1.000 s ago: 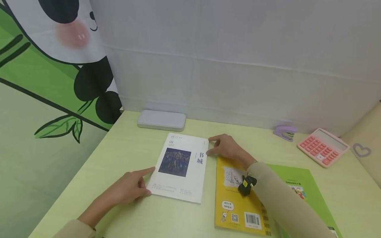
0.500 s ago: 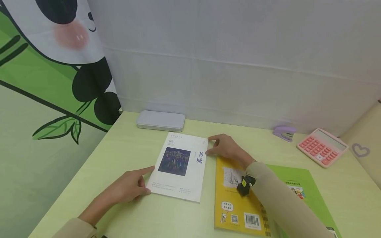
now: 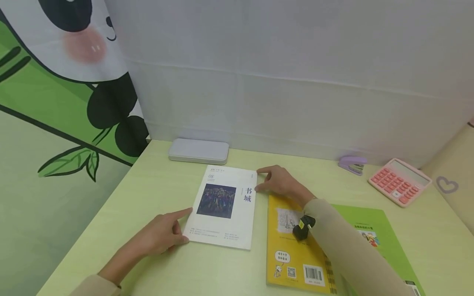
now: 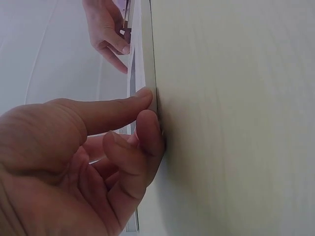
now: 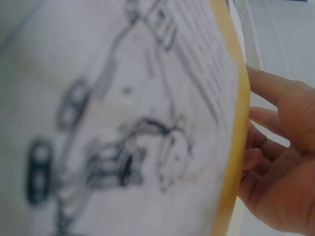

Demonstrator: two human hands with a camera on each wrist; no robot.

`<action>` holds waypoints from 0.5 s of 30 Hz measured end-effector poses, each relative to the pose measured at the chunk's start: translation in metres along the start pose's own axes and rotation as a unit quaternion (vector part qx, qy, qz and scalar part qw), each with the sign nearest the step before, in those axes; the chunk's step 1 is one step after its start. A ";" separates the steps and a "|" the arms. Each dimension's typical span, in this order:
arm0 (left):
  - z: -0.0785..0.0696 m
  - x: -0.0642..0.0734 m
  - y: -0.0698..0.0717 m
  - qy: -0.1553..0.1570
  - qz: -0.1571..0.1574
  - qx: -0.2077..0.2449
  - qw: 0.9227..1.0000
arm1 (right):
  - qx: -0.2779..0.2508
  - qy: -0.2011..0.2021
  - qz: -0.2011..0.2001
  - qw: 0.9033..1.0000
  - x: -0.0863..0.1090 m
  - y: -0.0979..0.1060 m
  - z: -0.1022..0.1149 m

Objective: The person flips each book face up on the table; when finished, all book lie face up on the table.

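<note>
A white magazine [image 3: 222, 209] with a dark square picture and blue lettering lies flat on the table [image 3: 155, 189]. At its left side my left hand [image 3: 157, 236] touches the edge with index finger and thumb, the index straight; the left wrist view shows these fingertips low against the edge, other fingers bent. My right hand [image 3: 279, 181] is at the upper right, its index fingertip by the top corner and its thumb against the right edge. Its wrist passes over a yellow book [image 3: 292, 250], whose cover fills much of the right wrist view and partly hides that hand.
A green book [image 3: 366, 218] lies right of the yellow one, partly under the right sleeve [image 3: 355, 246]. Along the back stand a pale case [image 3: 199, 151], a purple stapler [image 3: 352, 164] and a pink calculator [image 3: 400, 182]. A light curtain [image 3: 281, 82] hangs behind the table.
The whole head view shifts slightly. Both hands stay at the magazine's edges, and the magazine has hardly moved between them.
</note>
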State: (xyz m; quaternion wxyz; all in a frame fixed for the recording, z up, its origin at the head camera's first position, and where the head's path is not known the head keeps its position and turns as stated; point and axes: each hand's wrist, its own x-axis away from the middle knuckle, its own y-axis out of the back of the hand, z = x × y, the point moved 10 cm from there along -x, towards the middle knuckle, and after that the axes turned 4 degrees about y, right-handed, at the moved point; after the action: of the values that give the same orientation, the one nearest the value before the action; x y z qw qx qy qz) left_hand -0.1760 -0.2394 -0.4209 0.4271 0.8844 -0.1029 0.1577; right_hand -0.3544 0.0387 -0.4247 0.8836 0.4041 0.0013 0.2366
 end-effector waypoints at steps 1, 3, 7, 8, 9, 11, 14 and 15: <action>0.000 0.000 0.000 0.001 0.000 0.001 1.000 | 0.000 -0.001 0.000 1.000 0.000 0.000 0.000; 0.000 0.000 0.000 0.003 0.000 0.004 1.000 | 0.000 -0.001 0.000 1.000 -0.001 0.000 0.000; 0.000 0.000 0.000 0.006 0.000 0.007 1.000 | 0.001 -0.002 -0.002 1.000 -0.002 0.000 -0.001; 0.000 0.001 -0.001 0.006 0.000 0.007 1.000 | 0.001 -0.003 -0.002 1.000 -0.002 0.000 -0.001; 0.000 0.001 -0.001 0.005 0.000 0.007 1.000 | 0.001 -0.003 -0.002 1.000 -0.002 0.000 -0.001; 0.000 0.001 -0.001 0.005 -0.001 0.007 1.000 | 0.000 -0.004 -0.002 1.000 -0.001 0.000 -0.001; -0.001 0.002 -0.001 0.004 -0.002 0.007 1.000 | 0.004 -0.002 -0.003 1.000 -0.001 0.001 0.000; -0.001 0.002 0.000 0.007 -0.002 0.008 1.000 | 0.005 0.000 -0.002 1.000 -0.001 0.001 0.000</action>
State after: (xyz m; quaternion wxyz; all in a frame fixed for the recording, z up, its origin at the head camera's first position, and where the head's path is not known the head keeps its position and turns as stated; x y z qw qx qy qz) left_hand -0.1741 -0.2387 -0.4202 0.4209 0.8870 -0.0968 0.1635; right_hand -0.3559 0.0389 -0.4242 0.8821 0.4087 0.0030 0.2344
